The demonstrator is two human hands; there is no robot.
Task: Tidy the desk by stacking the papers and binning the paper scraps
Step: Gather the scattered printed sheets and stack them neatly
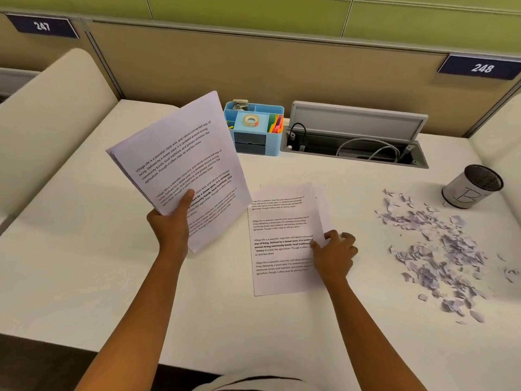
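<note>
My left hand (172, 224) grips a stack of printed papers (180, 162) by its lower edge and holds it tilted above the white desk (84, 277). To its right, a few printed sheets (279, 238) lie flat on the desk. My right hand (334, 251) pinches their right edge, which curls up slightly. A pile of torn paper scraps (439, 249) is spread over the desk at the right. Behind the scraps stands a small cylindrical bin (470, 187) with a mesh top.
A blue desk organiser (255, 128) with tape and coloured items stands at the back centre. Beside it is an open cable well (358, 142) with its lid raised. Beige partitions close off the back and sides.
</note>
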